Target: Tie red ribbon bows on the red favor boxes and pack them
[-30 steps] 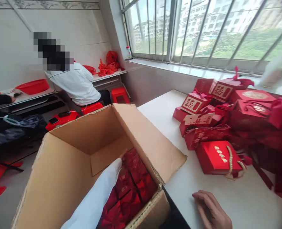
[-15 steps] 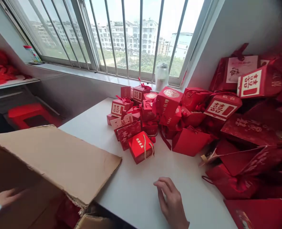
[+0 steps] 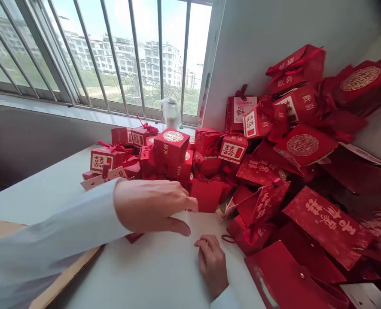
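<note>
**Two bare hands beside a heap of red double-happiness gift boxes and bags (image 3: 232, 150).**
Left hand (image 3: 151, 206), open and empty, lies just beside a red paper gift bag (image 3: 206, 195); right hand (image 3: 212, 266), loosely curled and empty, rests on the white table (image 3: 151, 266); the wall (image 3: 242, 56) props the heap.

The left hand (image 3: 151, 206) has come out of the cardboard box (image 3: 0, 227) and now reaches far across the white table (image 3: 42, 193), its fingers loosely curled just short of the heaped red gift boxes (image 3: 171, 148). Only a strip of the box's flap shows at the lower left. The view has swung toward the window (image 3: 113, 56), bringing more red gift bags (image 3: 303, 146) in along the wall. The right hand (image 3: 212, 266) has shifted nearer those bags, curled on the tabletop.
</note>
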`<control>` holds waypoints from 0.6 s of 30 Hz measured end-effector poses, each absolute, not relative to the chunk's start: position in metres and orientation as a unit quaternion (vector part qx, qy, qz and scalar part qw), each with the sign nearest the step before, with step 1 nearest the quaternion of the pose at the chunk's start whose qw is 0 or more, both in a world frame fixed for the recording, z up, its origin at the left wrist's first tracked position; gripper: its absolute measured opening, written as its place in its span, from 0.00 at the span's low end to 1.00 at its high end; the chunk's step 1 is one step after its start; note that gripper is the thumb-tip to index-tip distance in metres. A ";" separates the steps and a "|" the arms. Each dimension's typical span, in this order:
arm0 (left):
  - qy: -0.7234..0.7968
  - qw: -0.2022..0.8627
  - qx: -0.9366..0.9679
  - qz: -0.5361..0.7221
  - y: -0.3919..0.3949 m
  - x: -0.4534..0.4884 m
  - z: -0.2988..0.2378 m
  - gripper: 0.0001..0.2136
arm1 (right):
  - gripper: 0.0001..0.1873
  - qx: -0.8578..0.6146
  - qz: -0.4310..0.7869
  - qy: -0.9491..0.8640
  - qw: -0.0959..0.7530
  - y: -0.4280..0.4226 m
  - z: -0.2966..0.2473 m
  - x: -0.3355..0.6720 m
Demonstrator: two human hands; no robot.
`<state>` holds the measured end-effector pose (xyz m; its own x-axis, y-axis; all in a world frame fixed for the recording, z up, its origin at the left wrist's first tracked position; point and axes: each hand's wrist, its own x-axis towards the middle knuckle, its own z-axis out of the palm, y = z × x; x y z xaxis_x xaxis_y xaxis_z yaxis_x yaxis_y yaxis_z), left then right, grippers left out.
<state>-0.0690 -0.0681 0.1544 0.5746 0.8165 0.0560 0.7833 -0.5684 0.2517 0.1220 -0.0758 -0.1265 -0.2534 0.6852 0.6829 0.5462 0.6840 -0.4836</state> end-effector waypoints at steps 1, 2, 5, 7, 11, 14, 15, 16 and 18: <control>0.415 0.110 0.903 0.000 -0.055 -0.050 0.153 0.10 | 0.18 -0.388 0.075 -0.791 0.468 -0.076 -0.127 0.120; 0.399 0.105 0.910 -0.027 -0.043 -0.034 0.149 0.11 | 0.18 -0.384 0.076 -0.794 0.465 -0.075 -0.127 0.117; 0.385 0.094 0.918 -0.013 -0.019 -0.010 0.124 0.11 | 0.17 -0.370 0.079 -0.805 0.457 -0.073 -0.129 0.114; 0.380 0.133 0.916 -0.009 -0.015 -0.016 0.104 0.11 | 0.17 -0.370 0.082 -0.806 0.456 -0.071 -0.129 0.114; 0.435 0.176 0.883 0.016 -0.025 -0.052 0.073 0.12 | 0.17 -0.382 0.084 -0.796 0.463 -0.069 -0.128 0.115; 0.477 0.185 0.858 0.051 -0.035 -0.073 0.059 0.14 | 0.18 -0.391 0.078 -0.788 0.470 -0.071 -0.123 0.116; 0.484 0.188 0.853 0.057 -0.037 -0.077 0.056 0.15 | 0.18 -0.400 0.073 -0.781 0.474 -0.073 -0.121 0.117; 0.485 0.193 0.851 0.060 -0.038 -0.080 0.053 0.15 | 0.19 -0.414 0.067 -0.770 0.481 -0.076 -0.118 0.120; 0.477 0.203 0.853 0.055 -0.037 -0.080 0.049 0.16 | 0.18 -0.460 0.051 -0.733 0.499 -0.085 -0.112 0.130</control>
